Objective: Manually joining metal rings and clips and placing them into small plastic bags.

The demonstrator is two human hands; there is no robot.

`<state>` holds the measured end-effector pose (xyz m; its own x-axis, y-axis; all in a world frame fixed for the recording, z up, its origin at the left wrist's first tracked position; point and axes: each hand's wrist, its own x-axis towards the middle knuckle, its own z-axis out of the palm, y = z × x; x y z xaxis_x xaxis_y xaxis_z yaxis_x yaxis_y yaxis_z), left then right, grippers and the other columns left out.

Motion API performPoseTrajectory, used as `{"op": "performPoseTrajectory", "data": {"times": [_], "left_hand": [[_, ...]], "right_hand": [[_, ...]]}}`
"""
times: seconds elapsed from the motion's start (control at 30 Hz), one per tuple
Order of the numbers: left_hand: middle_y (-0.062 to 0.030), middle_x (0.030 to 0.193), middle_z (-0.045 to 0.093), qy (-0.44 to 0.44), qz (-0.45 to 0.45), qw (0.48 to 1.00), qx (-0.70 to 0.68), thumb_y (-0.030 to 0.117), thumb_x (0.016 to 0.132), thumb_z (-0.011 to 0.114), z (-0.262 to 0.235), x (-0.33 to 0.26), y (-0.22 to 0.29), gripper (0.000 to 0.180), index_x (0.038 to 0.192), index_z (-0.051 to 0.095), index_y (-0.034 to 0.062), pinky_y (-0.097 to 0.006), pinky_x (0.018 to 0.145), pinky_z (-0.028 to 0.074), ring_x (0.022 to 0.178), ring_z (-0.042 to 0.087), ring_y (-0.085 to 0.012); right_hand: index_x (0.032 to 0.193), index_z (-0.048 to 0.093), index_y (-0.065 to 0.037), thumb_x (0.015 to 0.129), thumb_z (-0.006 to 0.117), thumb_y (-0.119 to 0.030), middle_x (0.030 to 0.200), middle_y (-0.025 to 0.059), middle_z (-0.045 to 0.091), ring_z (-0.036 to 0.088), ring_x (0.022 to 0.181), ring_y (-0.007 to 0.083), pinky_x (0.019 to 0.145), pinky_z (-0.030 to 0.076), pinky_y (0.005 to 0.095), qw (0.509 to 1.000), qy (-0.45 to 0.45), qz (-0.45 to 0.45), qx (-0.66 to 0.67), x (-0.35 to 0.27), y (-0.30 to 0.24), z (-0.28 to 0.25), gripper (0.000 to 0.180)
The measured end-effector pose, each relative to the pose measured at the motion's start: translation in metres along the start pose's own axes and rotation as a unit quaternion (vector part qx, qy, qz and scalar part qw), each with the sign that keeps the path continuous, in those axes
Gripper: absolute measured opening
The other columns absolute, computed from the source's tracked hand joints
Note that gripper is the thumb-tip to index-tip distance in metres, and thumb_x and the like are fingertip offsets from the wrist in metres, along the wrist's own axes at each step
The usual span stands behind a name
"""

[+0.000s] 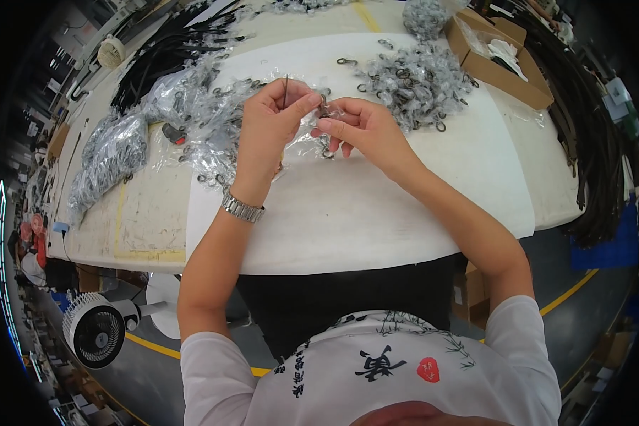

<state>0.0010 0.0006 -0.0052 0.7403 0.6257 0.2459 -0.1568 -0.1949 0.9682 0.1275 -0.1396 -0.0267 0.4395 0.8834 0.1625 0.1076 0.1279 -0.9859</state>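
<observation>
My left hand is closed, with a thin dark rod-like piece standing up from its fingers. Its thumb and fingertips meet my right hand's over the white sheet. Between them is a small dark metal clasp in clear plastic film, pinched by my right hand. The fingers partly hide the clasp, so its exact shape is unclear. To the right lies a heap of similar plastic-wrapped metal clasps. Another spread of wrapped clasps lies left of my left hand, partly behind it.
A large clear bag of metal parts lies at the left, near a small red and grey tool. Black straps are piled at the far left. An open cardboard box stands far right, beside hanging dark straps. A fan stands below left.
</observation>
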Motion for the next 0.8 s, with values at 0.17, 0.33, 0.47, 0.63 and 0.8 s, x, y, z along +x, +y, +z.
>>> {"op": "performPoseTrajectory", "data": {"times": [0.17, 0.33, 0.47, 0.63, 0.8], "left_hand": [[0.0045, 0.076, 0.064, 0.006, 0.026, 0.999, 0.034, 0.017, 0.096, 0.075, 0.001, 0.0, 0.002, 0.016, 0.099, 0.069, 0.0024, -0.019, 0.047, 0.025, 0.053, 0.038, 0.0014], [-0.0042, 0.081, 0.072, -0.094, -0.094, 0.99, -0.054, 0.019, 0.102, 0.069, -0.006, 0.002, 0.001, 0.019, 0.103, 0.07, 0.0003, -0.017, 0.043, 0.025, 0.048, 0.038, 0.0009], [-0.0076, 0.083, 0.074, -0.139, -0.126, 0.978, -0.092, 0.019, 0.103, 0.067, -0.006, 0.002, -0.002, 0.02, 0.105, 0.07, -0.0003, -0.017, 0.042, 0.025, 0.046, 0.037, 0.0005], [-0.0077, 0.084, 0.074, -0.174, -0.148, 0.97, -0.08, 0.02, 0.104, 0.066, -0.007, 0.003, -0.006, 0.021, 0.105, 0.07, -0.0008, -0.017, 0.042, 0.026, 0.046, 0.038, 0.0], [-0.0104, 0.086, 0.073, -0.222, -0.177, 0.951, -0.125, 0.021, 0.105, 0.064, -0.004, 0.002, -0.006, 0.024, 0.108, 0.07, -0.0026, -0.017, 0.041, 0.026, 0.046, 0.038, 0.0001]], "right_hand": [[0.103, 0.073, 0.002, 0.102, 0.066, -0.018, 0.08, 0.0047, 0.074, 0.062, 0.066, 0.0068, 0.057, 0.049, 0.0225, 0.998, 0.042, -0.022, 0.04, 0.003, 0.0, -0.012, 0.021], [0.093, 0.073, -0.001, 0.105, 0.062, -0.023, 0.075, 0.0037, 0.072, 0.059, 0.061, 0.0067, 0.056, 0.047, 0.0226, 0.998, 0.059, -0.024, 0.03, 0.002, -0.005, -0.022, 0.028], [0.078, 0.068, -0.003, 0.106, 0.059, -0.028, 0.066, 0.0025, 0.068, 0.055, 0.056, 0.0063, 0.052, 0.043, 0.0241, 0.993, 0.06, -0.04, -0.092, -0.002, -0.013, -0.024, 0.038], [0.069, 0.064, -0.004, 0.104, 0.059, -0.027, 0.06, 0.0013, 0.064, 0.051, 0.052, 0.0069, 0.05, 0.039, 0.0272, 0.982, 0.062, -0.075, -0.164, -0.003, -0.016, -0.026, 0.042], [0.07, 0.067, -0.003, 0.101, 0.064, -0.025, 0.056, -0.0004, 0.061, 0.048, 0.05, 0.0067, 0.048, 0.037, 0.0275, 0.97, 0.102, -0.088, -0.204, -0.006, -0.028, -0.025, 0.039]]}}
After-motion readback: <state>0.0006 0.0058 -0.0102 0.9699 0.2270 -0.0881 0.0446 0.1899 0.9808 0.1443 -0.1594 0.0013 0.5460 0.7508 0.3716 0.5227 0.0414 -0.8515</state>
